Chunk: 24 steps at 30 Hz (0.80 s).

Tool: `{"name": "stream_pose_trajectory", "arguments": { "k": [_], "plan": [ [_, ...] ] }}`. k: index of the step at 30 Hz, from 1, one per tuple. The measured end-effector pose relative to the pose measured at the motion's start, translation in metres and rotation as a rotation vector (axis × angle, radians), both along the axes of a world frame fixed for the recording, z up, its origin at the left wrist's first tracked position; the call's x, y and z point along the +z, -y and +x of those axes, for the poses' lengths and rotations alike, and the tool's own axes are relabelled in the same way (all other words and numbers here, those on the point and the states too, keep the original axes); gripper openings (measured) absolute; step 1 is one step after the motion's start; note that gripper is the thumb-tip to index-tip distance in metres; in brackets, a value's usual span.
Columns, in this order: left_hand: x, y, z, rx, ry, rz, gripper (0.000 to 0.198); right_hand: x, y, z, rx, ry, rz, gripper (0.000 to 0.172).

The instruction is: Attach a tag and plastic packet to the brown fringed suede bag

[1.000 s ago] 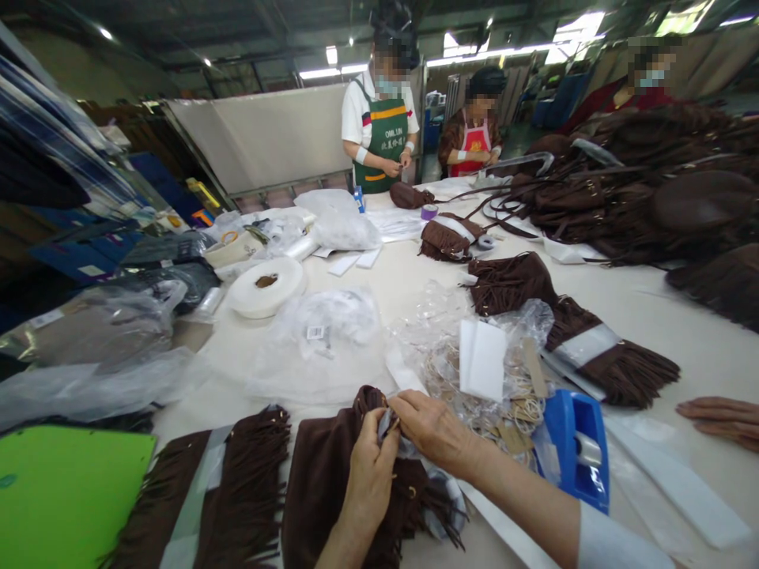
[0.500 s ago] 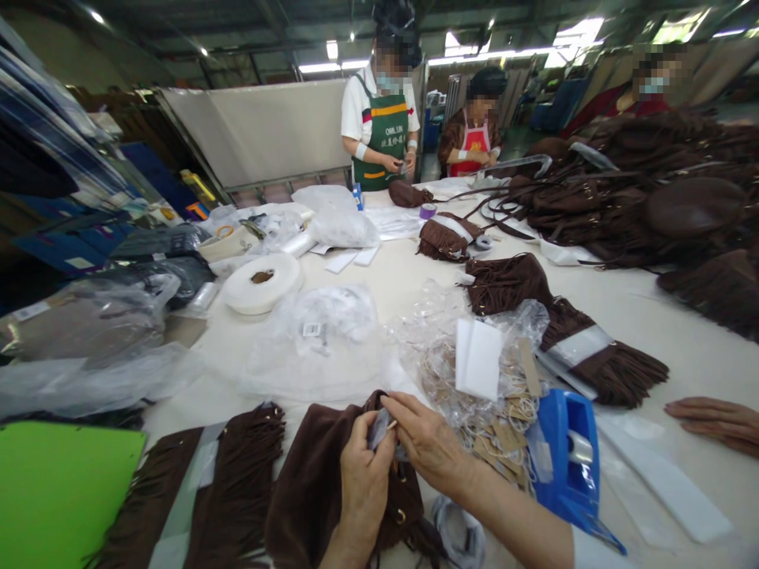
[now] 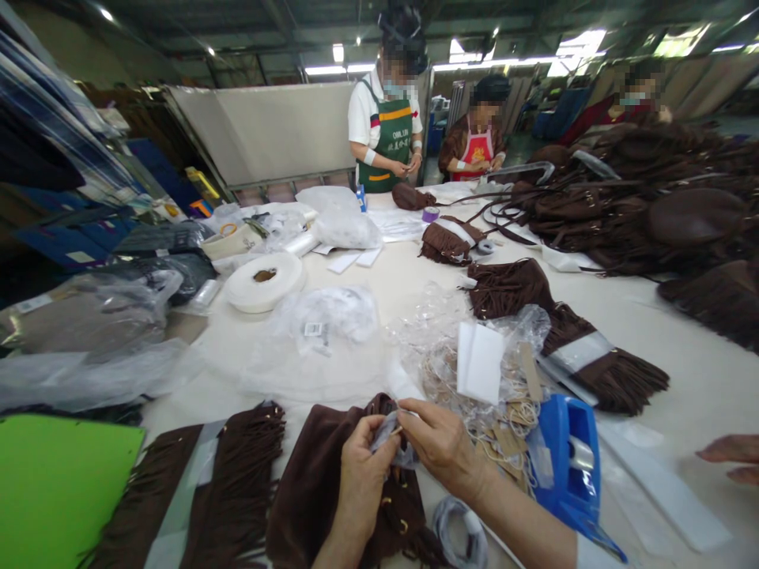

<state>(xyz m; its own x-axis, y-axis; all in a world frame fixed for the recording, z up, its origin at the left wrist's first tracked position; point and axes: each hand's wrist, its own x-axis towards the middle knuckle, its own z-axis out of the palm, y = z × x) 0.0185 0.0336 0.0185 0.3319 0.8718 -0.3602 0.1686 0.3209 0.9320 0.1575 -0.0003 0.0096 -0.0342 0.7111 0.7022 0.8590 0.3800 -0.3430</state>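
Observation:
A dark brown fringed bag (image 3: 311, 474) with gold eyelets lies at the table's front edge, below my hands. At its upper edge my left hand (image 3: 363, 466) is closed around a crumpled piece of clear plastic wrap (image 3: 387, 431). A thin pale stick-like bit pokes out by the left thumb; its kind I cannot make out. My right hand (image 3: 442, 442) pinches the same plastic from the right, fingertips close to the left ones. Beside the bag lies a ring-shaped bundle in grey-white wrap (image 3: 459, 531). Part of the bag is hidden behind my left hand and forearm.
Right of my hands stand a blue tape dispenser (image 3: 569, 458) and a pile of tan string tags (image 3: 510, 435). A flattened fringed piece (image 3: 237, 474) lies left, near a green board (image 3: 65, 482). Another person's hand (image 3: 732, 454) reaches in at right. Brown bags (image 3: 640, 190) heap behind.
My right hand has shifted slightly right and down, its fingers pinching the plastic, more of which shows. The other person's hand at right has moved toward the edge and lifted from lying flat.

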Motion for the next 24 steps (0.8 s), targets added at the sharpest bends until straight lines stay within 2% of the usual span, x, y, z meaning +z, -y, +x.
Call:
{"name": "stream_pose_trajectory", "arguments": {
  "k": [9,17,24],
  "plan": [
    [0.016,-0.005,-0.001,-0.182,0.018,-0.055,0.032,0.008,0.003,-0.003,-0.067,-0.011,-0.054,0.017],
    [0.007,0.0,0.006,-0.025,0.001,-0.046,0.029,0.009,0.005,-0.003,-0.037,0.066,-0.014,0.021],
    [0.003,0.002,0.005,0.023,-0.033,-0.011,0.031,0.007,0.007,0.0,0.011,0.125,-0.027,0.022]
  ]
}}
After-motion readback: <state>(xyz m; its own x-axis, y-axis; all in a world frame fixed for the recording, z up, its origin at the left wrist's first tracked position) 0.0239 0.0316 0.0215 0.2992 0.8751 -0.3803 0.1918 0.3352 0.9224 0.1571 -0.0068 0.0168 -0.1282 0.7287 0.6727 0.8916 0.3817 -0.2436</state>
